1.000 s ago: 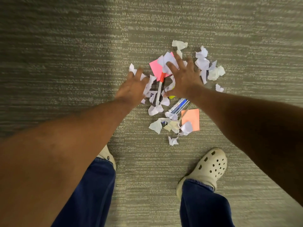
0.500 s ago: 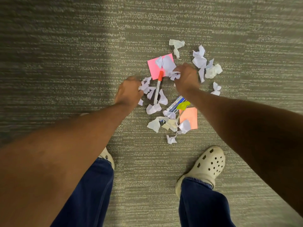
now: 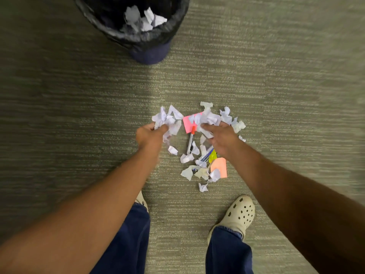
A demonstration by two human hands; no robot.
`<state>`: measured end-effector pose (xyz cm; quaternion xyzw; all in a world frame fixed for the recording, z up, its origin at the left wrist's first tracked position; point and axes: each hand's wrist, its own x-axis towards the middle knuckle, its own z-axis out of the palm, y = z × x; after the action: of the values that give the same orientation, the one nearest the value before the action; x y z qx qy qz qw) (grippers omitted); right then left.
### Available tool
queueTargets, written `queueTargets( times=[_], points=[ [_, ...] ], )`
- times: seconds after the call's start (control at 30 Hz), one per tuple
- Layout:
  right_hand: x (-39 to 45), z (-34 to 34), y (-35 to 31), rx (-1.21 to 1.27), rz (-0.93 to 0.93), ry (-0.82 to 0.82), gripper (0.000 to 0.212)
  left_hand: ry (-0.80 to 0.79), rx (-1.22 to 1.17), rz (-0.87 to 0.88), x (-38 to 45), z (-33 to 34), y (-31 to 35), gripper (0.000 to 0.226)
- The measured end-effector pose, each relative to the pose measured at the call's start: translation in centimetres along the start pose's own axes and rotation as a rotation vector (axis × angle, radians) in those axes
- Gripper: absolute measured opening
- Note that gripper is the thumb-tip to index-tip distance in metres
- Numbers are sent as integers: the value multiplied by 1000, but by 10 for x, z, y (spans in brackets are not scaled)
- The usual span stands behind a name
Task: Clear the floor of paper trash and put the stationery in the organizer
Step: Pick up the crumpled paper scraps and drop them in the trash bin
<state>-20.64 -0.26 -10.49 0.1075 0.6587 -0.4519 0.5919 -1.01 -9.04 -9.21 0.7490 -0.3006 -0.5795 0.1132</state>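
My left hand (image 3: 148,135) is closed around a bunch of white paper scraps (image 3: 167,119). My right hand (image 3: 221,138) grips another bunch of white scraps (image 3: 210,118). Between them on the carpet lie a pink sticky note (image 3: 187,123) and an orange-capped marker (image 3: 191,140). More torn white paper (image 3: 186,173) lies nearer my feet, with blue pens (image 3: 206,155), a yellow scrap (image 3: 213,156) and an orange sticky note (image 3: 220,167). Further white scraps (image 3: 238,126) lie to the right of my right hand.
A bin with a black liner (image 3: 138,38) stands on the grey-green carpet at the top, with white paper inside. My two feet in cream clogs (image 3: 240,213) and blue trousers are at the bottom. No organizer is in view.
Both hands went from spread over the pile to closed on handfuls of paper and have lifted slightly. The view has tilted up, bringing the bin into sight.
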Motion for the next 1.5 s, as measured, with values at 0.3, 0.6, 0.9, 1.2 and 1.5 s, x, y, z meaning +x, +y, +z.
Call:
queueTargets(
  times=[0.3, 0.6, 0.9, 1.2, 1.5],
  points=[
    [-51, 146, -153, 79, -70, -94, 17, -26, -277, 100, -36, -53, 167, 18],
    [-30, 254, -278, 85, -51, -166, 50, -199, -345, 16, 2, -60, 326, 35],
    [-29, 252, -290, -90, -78, -86, 49, -419, -440, -36, 30, -89, 354, 70],
    [-20, 110, -223, -475, -127, 60, 14, -367, 80, 135, 14, -85, 236, 29],
    [48, -40, -84, -1629, -344, -23, 45, -529, 820, 352, 50, 1, 46, 46]
  ],
)
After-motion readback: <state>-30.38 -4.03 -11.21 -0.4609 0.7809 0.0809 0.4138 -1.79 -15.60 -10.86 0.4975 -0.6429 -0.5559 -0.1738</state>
